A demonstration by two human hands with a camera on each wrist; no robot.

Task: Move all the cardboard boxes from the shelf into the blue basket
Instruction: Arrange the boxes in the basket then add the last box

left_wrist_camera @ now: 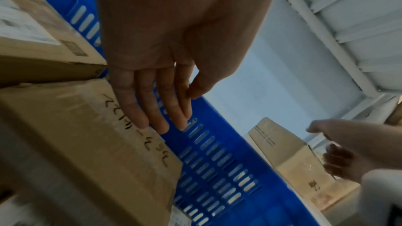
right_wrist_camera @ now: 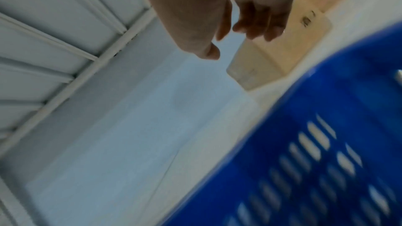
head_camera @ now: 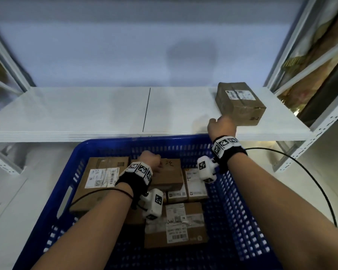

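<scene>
Right hand (head_camera: 221,125) is at the front lip of the shelf (head_camera: 86,114), fingers loosely curled with the thumb held apart from them, nothing between them; in the right wrist view a gap shows between the fingertips (right_wrist_camera: 254,32) and the last cardboard box (head_camera: 240,103), so no contact yet as far as can be told. From this hand the box lies just beyond and slightly to the right, further back on the shelf, near the shelf's right-hand upright (head_camera: 293,61). Box sits flat, label up, skewed on the shelf; its long axis appears to run from back-left to front-right, so its near-left corner points at the hand. Left hand (head_camera: 151,157) is well away from the shelf, down inside the blue basket (head_camera: 232,221), fingers straight and together, lying against the handwritten box (left_wrist_camera: 87,143) at the basket's far wall; holding nothing. Judgement: right hand is plainly nearer and should take the box; it needs to open wider and pass over that near corner to span the shorter sides. Several boxes already lie in the basket; only this one shows on the shelf, so task looks nearly complete
</scene>
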